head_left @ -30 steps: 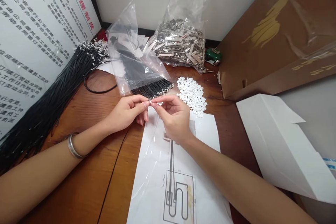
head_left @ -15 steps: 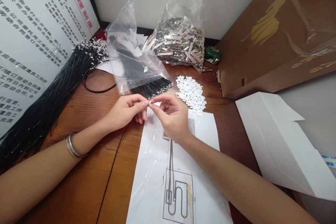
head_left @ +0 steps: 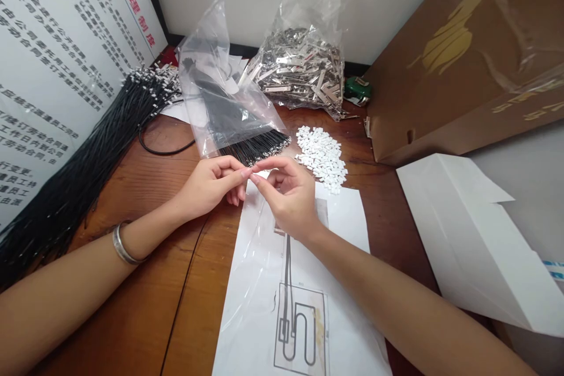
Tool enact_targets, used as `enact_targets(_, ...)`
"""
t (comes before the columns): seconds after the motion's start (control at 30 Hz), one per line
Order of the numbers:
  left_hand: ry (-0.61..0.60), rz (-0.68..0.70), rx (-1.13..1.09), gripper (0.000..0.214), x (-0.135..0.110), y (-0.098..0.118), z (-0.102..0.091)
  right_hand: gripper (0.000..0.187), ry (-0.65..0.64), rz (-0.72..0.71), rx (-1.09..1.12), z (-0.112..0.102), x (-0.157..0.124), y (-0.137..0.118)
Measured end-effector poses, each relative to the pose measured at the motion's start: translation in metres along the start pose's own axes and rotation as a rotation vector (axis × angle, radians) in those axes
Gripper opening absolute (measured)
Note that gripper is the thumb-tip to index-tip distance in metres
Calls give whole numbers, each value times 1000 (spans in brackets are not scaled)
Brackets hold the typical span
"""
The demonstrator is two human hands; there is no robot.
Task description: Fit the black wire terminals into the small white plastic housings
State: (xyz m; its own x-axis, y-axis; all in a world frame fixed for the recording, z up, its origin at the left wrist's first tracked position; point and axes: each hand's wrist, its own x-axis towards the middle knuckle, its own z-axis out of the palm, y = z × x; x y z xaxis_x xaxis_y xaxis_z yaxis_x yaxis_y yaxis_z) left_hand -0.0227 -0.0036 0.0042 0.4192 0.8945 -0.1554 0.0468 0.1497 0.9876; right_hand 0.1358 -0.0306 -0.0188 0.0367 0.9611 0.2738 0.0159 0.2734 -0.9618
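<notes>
My left hand [head_left: 215,185] and my right hand [head_left: 291,194] meet fingertip to fingertip above the top of a printed sheet [head_left: 251,305]. Both are closed in a pinch. Between the tips is a small white plastic connector, nearly covered by the fingers now. A thin black wire [head_left: 180,299] runs down from under my left hand toward the near edge. Just beyond the fingers, a clear bag [head_left: 207,64] holds black wires [head_left: 259,147] with shiny metal ends. A pile of small white connectors [head_left: 324,158] lies to the right of it.
A thick bundle of black wires [head_left: 88,170] with white ends leans at left against a printed board [head_left: 57,41]. Behind stand a bag of metal strips [head_left: 299,70] and a green tape measure [head_left: 358,89]. A brown box [head_left: 423,88] and white folded card [head_left: 467,241] stand right.
Both hands stay almost in place, still pinching together. The white piece at the fingertips shows less than before, and the view has shifted slightly.
</notes>
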Motion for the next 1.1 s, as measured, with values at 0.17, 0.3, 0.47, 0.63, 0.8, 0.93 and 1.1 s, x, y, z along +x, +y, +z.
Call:
enact_targets(0.17, -2, 9, 22, 33, -1, 0, 0, 10, 17, -5, -5, 0, 0, 1)
enact_targets(0.3, -9, 11, 29, 32, 0, -1, -1, 10, 35, 2, -24, 1, 0, 2)
enact_targets(0.47, -14, 5, 17, 34, 0, -2, -2, 12, 25, 3, -6, 1, 0, 1)
enact_targets(0.63, -15, 10, 3, 36, 0, -3, -1, 11, 44, 35, 3, 0, 0, 4)
enact_targets(0.8, -26, 7, 7, 33, 0, -4, -1, 10, 112, 51, 15, 1, 0, 5)
enact_targets(0.93, -56, 20, 46, 28, -1, -4, -1, 10, 138, 58, 33, 1, 1, 4)
enact_targets(1.1, -63, 59, 68, 24, 0, -4, -1, 9, 135, 45, 57, 1, 1, 4)
